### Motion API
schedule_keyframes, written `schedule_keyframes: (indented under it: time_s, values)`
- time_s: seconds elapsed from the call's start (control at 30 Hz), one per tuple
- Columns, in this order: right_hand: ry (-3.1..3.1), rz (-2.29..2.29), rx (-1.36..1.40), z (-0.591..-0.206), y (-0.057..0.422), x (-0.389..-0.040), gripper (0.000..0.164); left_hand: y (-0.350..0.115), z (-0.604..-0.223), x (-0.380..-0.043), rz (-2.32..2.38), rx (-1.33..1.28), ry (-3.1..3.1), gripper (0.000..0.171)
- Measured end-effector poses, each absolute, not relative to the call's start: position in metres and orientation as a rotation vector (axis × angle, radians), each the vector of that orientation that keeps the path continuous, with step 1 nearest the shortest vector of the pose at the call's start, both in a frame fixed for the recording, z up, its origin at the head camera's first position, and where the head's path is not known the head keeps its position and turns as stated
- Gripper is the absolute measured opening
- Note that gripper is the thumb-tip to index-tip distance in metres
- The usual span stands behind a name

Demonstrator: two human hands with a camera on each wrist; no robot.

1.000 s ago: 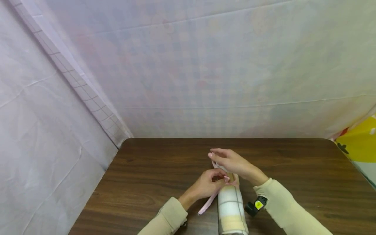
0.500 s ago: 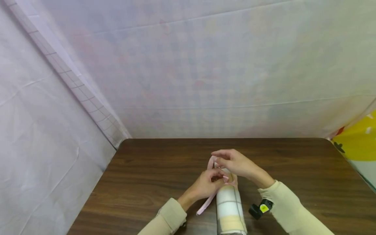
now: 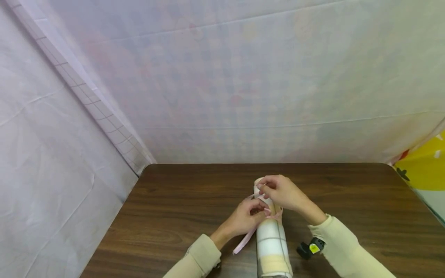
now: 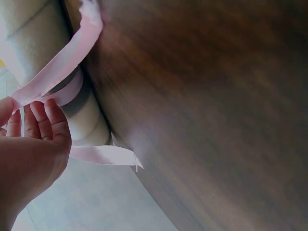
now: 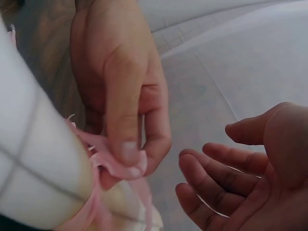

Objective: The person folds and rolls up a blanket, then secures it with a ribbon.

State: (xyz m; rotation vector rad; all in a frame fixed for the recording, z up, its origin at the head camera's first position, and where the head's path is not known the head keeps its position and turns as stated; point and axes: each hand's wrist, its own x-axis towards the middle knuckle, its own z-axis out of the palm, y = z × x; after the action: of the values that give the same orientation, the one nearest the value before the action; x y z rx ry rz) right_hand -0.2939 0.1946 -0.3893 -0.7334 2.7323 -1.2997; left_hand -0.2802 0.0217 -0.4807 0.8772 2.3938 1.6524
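A rolled-up cloth [image 3: 271,231], white and beige with thin grey check lines, lies lengthwise on the brown wooden table [image 3: 180,200]. A pink ribbon [image 4: 72,57] goes round the roll, and one loose tail hangs off its left side. My left hand [image 3: 243,218] pinches a folded part of the ribbon on top of the roll, between thumb and fingers, as the right wrist view shows. My right hand [image 5: 269,168] hovers over the roll's far part, thumb and fingers loosely bent and apart, with nothing between them. Part of the ribbon runs just beside its fingers.
A white patterned curtain [image 3: 222,85] hangs behind the table's far edge, with another white sheet [image 3: 59,173] on the left. Yellow cloth [image 3: 424,166] shows at the right. A black device with a yellow label [image 3: 314,248] is on my right wrist.
My right hand, earlier holding up a length of ribbon at the far left of the roll, has let it go and moved slightly right. That ribbon has dropped. My left hand stays in place.
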Motion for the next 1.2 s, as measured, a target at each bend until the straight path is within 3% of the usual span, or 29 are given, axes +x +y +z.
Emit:
schedule_keyframes:
  time_s: [0.33, 0.6, 1.2]
  values:
    - [2.679, -1.464, -0.573, -0.418, 0.216, -0.269, 0.011, 0.022, -0.48, -0.279, 1.718, 0.788, 2.333, 0.006]
    - [2.627, -1.557, -0.563, -0.439, 0.214, -0.248, 0.022, 0.022, -0.478, -0.279, 1.76, 0.737, 2.284, 0.006]
    - [3.018, -1.497, -0.449, -0.466, 0.193, -0.241, 0.015, 0.021, -0.469, -0.279, 1.68, 0.656, 2.252, 0.006]
